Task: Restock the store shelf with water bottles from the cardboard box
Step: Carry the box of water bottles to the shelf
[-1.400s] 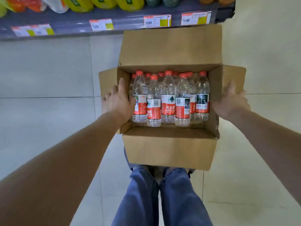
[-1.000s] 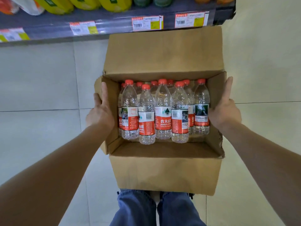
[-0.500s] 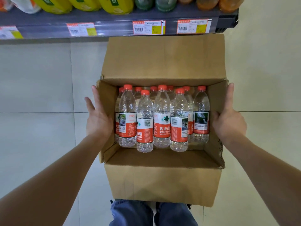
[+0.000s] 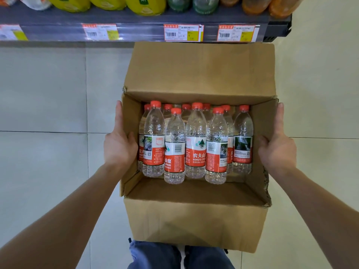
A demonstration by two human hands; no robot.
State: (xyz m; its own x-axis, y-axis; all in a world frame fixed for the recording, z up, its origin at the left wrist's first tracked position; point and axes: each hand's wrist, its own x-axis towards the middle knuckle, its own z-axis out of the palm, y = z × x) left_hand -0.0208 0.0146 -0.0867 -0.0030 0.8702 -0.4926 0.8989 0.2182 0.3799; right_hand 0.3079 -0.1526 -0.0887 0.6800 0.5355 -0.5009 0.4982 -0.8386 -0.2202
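Note:
An open cardboard box (image 4: 196, 220) hangs in front of me above my legs. Several clear water bottles (image 4: 195, 140) with red caps and red-white labels stand upright in its far half; the near half of the floor is bare. My left hand (image 4: 118, 146) holds the left wall, fingers straight up along the outside, thumb hooked over the edge. My right hand (image 4: 276, 148) holds the right wall the same way. The store shelf (image 4: 136, 18) runs across the top, just beyond the box's far flap.
Yellow, green and orange drink bottles (image 4: 143, 4) stand on the shelf, with price tags (image 4: 182, 33) along its front rail. Pale floor tiles (image 4: 44, 113) lie below. My jeans-clad legs (image 4: 178, 257) show under the box.
Both hands folded the side flaps upright and took hold of the walls. The box has come up and closer to me, and the shelf edge sits nearer.

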